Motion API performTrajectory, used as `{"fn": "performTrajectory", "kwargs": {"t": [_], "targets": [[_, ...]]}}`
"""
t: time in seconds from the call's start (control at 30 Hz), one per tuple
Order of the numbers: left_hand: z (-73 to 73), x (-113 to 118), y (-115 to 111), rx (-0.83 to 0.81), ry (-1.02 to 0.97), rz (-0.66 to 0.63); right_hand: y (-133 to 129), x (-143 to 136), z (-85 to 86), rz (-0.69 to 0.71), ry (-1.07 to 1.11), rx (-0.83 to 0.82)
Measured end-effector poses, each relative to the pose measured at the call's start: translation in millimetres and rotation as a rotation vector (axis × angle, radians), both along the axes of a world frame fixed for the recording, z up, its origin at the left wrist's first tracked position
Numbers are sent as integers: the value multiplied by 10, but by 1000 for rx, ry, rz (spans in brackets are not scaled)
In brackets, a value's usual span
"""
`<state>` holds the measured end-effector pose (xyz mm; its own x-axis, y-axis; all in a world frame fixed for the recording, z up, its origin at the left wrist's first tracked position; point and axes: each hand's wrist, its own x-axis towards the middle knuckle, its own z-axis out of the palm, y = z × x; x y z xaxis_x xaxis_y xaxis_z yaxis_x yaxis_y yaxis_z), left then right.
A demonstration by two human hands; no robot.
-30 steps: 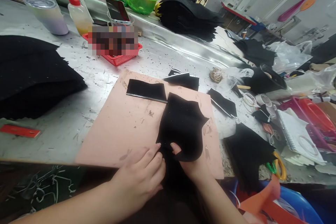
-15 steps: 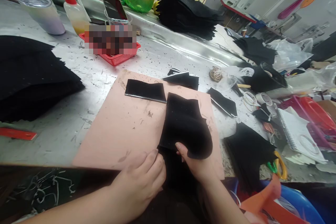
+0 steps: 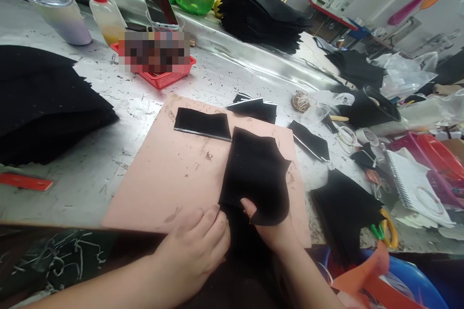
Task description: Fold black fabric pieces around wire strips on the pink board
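Observation:
A black fabric piece lies over the right part of a pink board, its lower right side curling up in a rounded bend. My right hand grips that near edge, thumb on top and fingers hidden underneath. At the piece's lower left corner, my left hand is closed, its fingertips pinching the edge. More black material hangs below the board's front edge between my hands. Just beyond, a smaller black rectangular piece with a pale strip along one edge lies flat on the board.
White-edged black pieces lie behind the board, others to its right. Black fabric stacks stand left, at the back and right, near yellow-handled scissors. A red basket, tumbler and squeeze bottle stand behind.
The curled right side of the black piece has dropped somewhat, and its pointed right corner now shows more. My right hand has shifted slightly downward; my left hand stays at the corner.

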<state>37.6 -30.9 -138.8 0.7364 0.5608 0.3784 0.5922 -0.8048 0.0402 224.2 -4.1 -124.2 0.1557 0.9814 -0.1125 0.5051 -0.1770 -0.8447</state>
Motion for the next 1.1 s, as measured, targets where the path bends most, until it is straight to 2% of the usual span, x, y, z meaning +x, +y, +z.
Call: {"fn": "performTrajectory", "kwargs": {"t": [0.27, 0.4, 0.5, 0.6, 0.7, 0.77, 0.83, 0.9, 0.97, 1.03, 1.1], "targets": [[-12, -13, 38, -41, -41, 3, 31, -42, 32, 64, -58, 56], [8, -12, 59, -93, 50, -14, 23, -33, 52, 51, -50, 58], [14, 3, 46, -61, 121, -24, -16, 85, 27, 61, 132, 2], [25, 23, 38, -29, 153, -22, -57, 289, -16, 2, 489, -32], [55, 40, 54, -1, 177, -16, -59, 463, 41, -34, 710, -43], [74, 51, 68, 20, 184, -15, -47, 515, 152, 35, 666, -81], [82, 62, 73, 28, 186, -10, -40, 520, 271, 140, 496, -152], [78, 72, 71, 22, 179, 1, -44, 506, 343, 176, 310, -240], [69, 77, 66, 13, 176, 8, -49, 498, 345, 124, 203, -262], [64, 74, 64, 11, 174, 3, -41, 510, 293, 66, 168, -211], [69, 67, 64, -1, 186, -5, -16, 538, 219, 70, 138, -146]]}}
